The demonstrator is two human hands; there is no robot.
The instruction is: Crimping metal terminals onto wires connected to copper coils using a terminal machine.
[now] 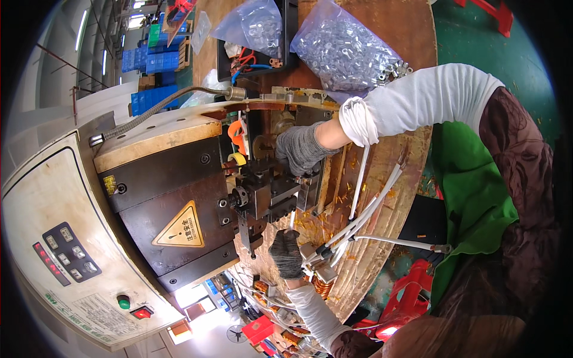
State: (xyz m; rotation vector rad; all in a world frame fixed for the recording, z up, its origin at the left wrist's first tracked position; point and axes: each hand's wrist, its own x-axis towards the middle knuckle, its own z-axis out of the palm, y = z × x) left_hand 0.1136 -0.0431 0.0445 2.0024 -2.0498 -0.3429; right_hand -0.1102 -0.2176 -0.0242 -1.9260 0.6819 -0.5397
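My left hand (pixel 285 253), in a dark grey glove, is closed around a white cable (pixel 292 220) just under the press tooling. Part of the cable sticks out toward the metal die block (pixel 262 200). My right hand (pixel 301 149), in a grey knit glove, is curled against the far side of the tooling. Its fingertips are partly hidden, and I cannot see what they hold. Beside my left hand, several white cables (pixel 367 209) lie across the wooden table (pixel 412 161). One cable ends in a metal lug (pixel 443 248).
The press (pixel 173 197) carries a yellow warning sign and a white control box (pixel 71 238). Clear bags of metal terminals (pixel 343 48) sit near a black tray (pixel 290 36). A flexible metal hose (pixel 155 107) arches over the machine. A red stool (pixel 406 298) stands below the table edge.
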